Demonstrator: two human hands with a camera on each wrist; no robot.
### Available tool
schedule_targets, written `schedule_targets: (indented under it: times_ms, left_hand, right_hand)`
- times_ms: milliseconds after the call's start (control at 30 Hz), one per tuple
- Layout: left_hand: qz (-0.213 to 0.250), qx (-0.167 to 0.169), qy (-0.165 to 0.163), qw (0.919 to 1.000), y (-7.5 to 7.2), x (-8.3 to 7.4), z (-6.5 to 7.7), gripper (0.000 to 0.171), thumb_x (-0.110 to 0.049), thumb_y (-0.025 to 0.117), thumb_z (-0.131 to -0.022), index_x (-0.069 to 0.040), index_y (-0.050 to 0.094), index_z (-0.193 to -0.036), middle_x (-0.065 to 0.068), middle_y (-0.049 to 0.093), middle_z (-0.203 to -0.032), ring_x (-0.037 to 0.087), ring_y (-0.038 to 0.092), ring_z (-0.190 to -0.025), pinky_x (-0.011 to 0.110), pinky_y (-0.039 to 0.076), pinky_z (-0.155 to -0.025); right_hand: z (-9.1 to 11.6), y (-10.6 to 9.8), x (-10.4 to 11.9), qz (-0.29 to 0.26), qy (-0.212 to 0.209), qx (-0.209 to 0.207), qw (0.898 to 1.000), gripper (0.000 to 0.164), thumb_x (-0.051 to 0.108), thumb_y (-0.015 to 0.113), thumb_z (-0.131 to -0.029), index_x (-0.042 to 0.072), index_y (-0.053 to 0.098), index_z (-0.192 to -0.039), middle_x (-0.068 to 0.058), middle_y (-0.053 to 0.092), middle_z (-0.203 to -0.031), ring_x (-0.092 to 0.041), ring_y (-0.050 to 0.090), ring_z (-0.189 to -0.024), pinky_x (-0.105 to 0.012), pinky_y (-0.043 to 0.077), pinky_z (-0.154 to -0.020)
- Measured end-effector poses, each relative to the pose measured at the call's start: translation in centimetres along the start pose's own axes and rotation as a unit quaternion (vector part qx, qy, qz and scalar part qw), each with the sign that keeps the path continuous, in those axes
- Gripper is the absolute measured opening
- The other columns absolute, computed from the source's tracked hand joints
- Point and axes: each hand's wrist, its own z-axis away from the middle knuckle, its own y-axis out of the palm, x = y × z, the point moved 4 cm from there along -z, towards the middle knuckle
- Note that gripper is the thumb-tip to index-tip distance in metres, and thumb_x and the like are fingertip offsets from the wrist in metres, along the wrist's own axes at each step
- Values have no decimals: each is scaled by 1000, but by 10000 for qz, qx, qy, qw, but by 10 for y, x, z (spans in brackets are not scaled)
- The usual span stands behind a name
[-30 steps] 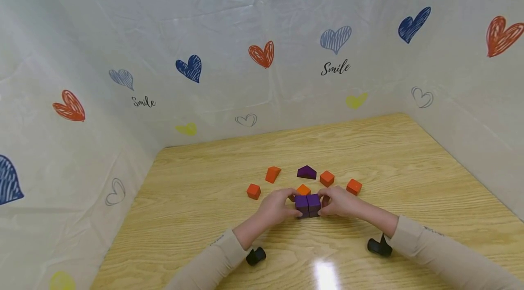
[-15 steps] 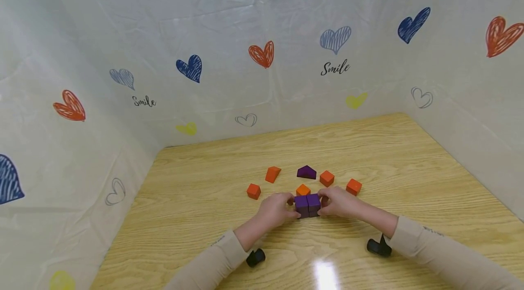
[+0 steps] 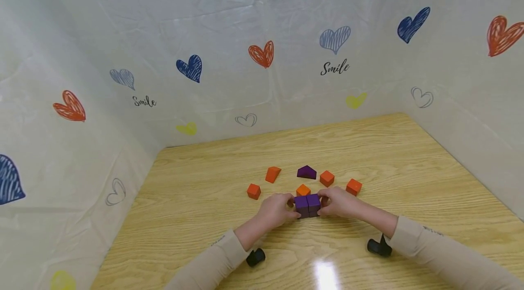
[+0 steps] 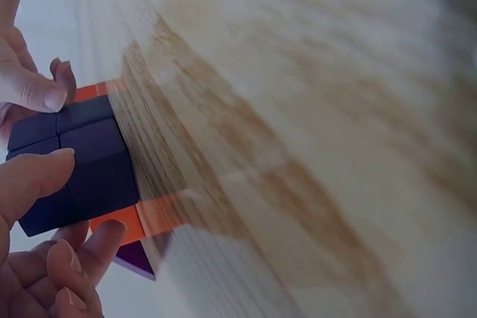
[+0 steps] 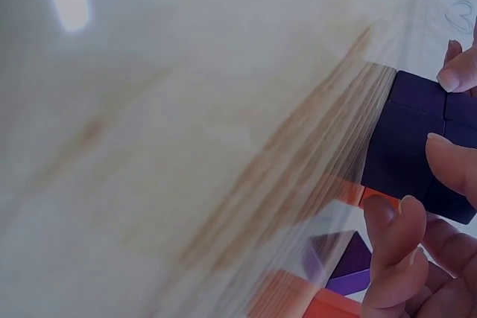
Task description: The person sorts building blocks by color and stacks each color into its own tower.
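Purple cubes (image 3: 301, 202) are packed side by side and stacked into a small block on the wooden table. My left hand (image 3: 275, 210) holds the block's left side between thumb and fingers. From the right, my right hand (image 3: 339, 202) grips it the same way. The left wrist view shows the block (image 4: 97, 158) from close by, with thin seams between the cubes and the left thumb (image 4: 41, 173) on its face. In the right wrist view the right thumb (image 5: 451, 160) presses the block (image 5: 402, 150). An orange cube (image 3: 303, 189) sits right behind the block, partly hidden.
Farther back lie a purple angled block (image 3: 306, 172) and an orange wedge-like block (image 3: 273, 174). Red-orange cubes stand at the left (image 3: 254, 191) and right (image 3: 354, 187), another (image 3: 327, 178) between. A white heart-printed sheet (image 3: 221, 99) borders the table (image 3: 196, 199).
Left fingertips have drawn slightly back and lower along the block's side since the earliest frame. The purple block and right hand stay nearly in place.
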Motion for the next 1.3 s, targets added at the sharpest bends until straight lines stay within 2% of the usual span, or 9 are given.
schedule_targets:
  times_ms: [300,500,667,833,967,1133,1300]
  left_hand:
    - [130,25,5,9999,1,3,0,36,-34,75,-74,-11,64,-99,-3,63,-86,10,54,-71,23,43,-62]
    - [692,7,-187,9974,3,9,0,44,-36,76,-72,-13,63,-108,-4,64,-92,12,56,-81,27,45,-69]
    - [1320,-48,-308,9908,1,16,2,47,-37,76,-72,-15,62,-111,-5,64,-97,15,57,-92,32,46,-77]
    - [1750,-183,-78,9844,-2,18,7,43,-36,75,-74,-16,62,-110,-3,65,-100,16,57,-96,32,46,-81]
    - [2009,-310,93,9791,-3,18,9,39,-33,74,-75,-14,63,-107,0,65,-99,17,57,-93,28,45,-76]
    - [2095,-417,166,9768,-3,18,9,38,-32,73,-77,-12,62,-108,2,66,-99,13,55,-78,23,43,-66]
    - [2211,-418,155,9742,-3,17,9,36,-31,72,-79,-12,62,-108,2,66,-100,8,45,-62,21,40,-57]
  right_hand:
    - [0,0,0,42,114,9,9999,27,12,75,-73,4,64,-97,1,61,-80,-10,49,-69,-24,42,-62]
    - [1,-15,3,403,279,96,9988,35,7,70,-74,-3,63,-107,-1,62,-85,-15,55,-77,-29,46,-68]
    - [-5,-39,8,645,-115,-314,9974,35,6,69,-77,-9,61,-107,-11,64,-88,-23,59,-81,-33,49,-70]
    - [-24,-59,8,750,-11,-795,9940,37,8,68,-79,-11,59,-110,-16,64,-92,-20,56,-74,-30,46,-65]
    - [-45,-63,4,1020,110,-925,9904,36,10,67,-80,-10,60,-109,-17,64,-92,-23,58,-77,-35,47,-70]
    - [-67,-57,-7,1065,453,-699,9908,39,14,67,-80,-8,59,-112,-18,64,-98,-27,58,-86,-39,48,-77]
    - [-83,-47,-14,1030,615,-483,9916,42,14,68,-80,-8,58,-115,-19,63,-103,-29,58,-92,-40,47,-81]
